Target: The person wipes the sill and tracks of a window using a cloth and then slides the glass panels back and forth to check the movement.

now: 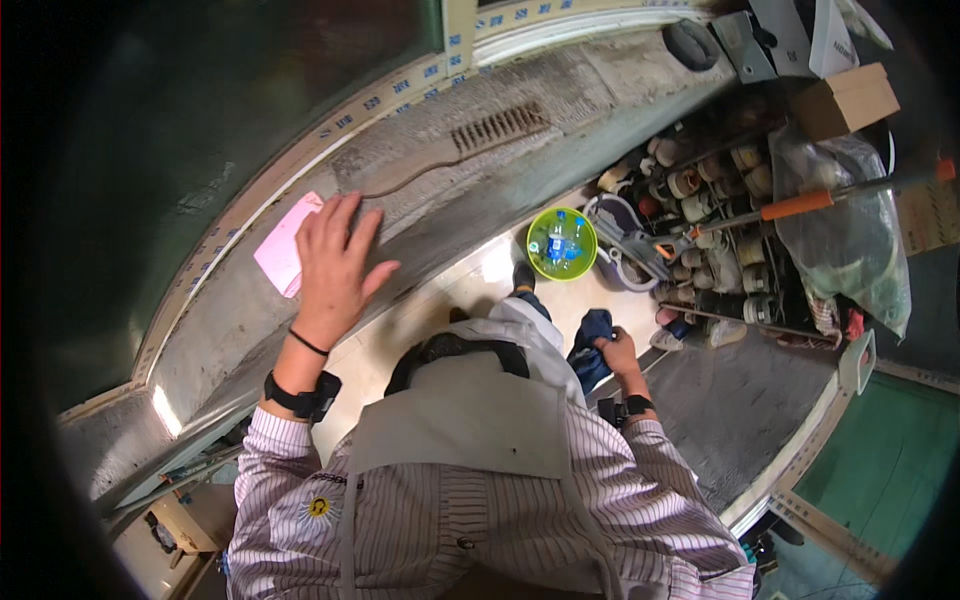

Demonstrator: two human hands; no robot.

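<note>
My left hand [332,265] is stretched out over the concrete sill [420,170] at the left, its fingers spread. The fingertips overlap the edge of a flat pink sheet [279,252] lying there; whether it is cloth or paper I cannot tell. Down at my right side, a bunched dark blue cloth [590,345] hangs from my right hand [618,353], with the thumb and fingers closed on it.
Beyond my feet stands a lime-green bin [533,262] with plastic bottles inside, beside a grey-purple mop bucket [622,272]. A mop with an orange handle [797,205] leans across a crowded shoe rack [735,260]. A clear plastic bag [835,190] and cardboard box [845,102] crowd the far right.
</note>
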